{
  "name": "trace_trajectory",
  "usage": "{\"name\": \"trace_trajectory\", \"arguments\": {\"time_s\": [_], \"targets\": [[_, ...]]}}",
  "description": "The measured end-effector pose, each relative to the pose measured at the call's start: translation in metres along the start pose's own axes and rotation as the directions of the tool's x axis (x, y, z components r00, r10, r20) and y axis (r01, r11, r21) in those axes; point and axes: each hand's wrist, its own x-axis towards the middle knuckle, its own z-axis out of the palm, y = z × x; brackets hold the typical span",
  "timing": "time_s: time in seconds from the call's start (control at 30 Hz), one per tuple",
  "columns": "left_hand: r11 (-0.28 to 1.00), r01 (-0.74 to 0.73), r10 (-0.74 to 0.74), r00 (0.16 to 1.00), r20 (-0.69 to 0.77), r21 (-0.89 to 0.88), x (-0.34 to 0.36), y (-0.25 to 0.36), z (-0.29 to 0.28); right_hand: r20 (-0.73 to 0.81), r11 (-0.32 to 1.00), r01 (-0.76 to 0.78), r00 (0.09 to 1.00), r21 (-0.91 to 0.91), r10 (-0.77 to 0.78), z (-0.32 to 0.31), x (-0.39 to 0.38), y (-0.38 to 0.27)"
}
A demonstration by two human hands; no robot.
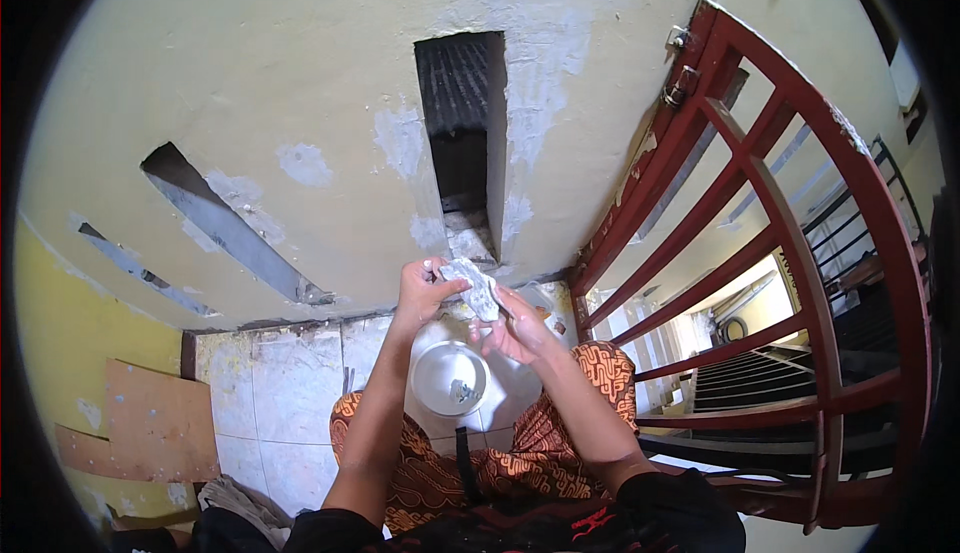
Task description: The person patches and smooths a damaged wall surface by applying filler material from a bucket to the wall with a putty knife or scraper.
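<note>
Both of my hands are raised in front of the wall, over a white bucket [418,378]. Between them is a flat, whitish-grey crumpled piece [474,289]; whether it is a wet rag or a lump of putty I cannot tell. The fingers of my left hand [424,291] close on its upper left side, thumb across the front. My right hand [520,328] pinches its right edge, with some fingers curled below it. Whitish smears show on the fingers. Inside the bucket, near the bottom, lies a small grey-blue clump [462,391].
A cream wall [330,73] with pale patches and narrow slot openings [462,143] rises ahead. At the right stands a dark red barred gate [740,143]. Brown boards [160,423] lean at the left. White floor tiles [295,383] and my patterned trousers [560,433] surround the bucket.
</note>
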Motion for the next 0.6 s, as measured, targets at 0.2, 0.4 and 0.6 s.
{"name": "trace_trajectory", "arguments": {"time_s": [0.2,0.4,0.6], "targets": [[0.988,-0.154,0.152,0.977,-0.147,-0.003,-0.002,-0.022,0.012,-0.236,0.989,0.092,0.970,0.113,-0.063,0.029,0.006,0.024],[0.966,-0.209,0.230,0.963,-0.138,0.152,-0.001,-0.010,0.030,-0.279,0.961,0.158,0.956,0.226,-0.091,0.003,0.009,0.028],[0.986,-0.143,0.151,0.983,-0.101,0.080,0.003,-0.008,0.037,-0.459,0.959,0.279,0.860,0.057,-0.223,0.038,0.009,0.006]]}}
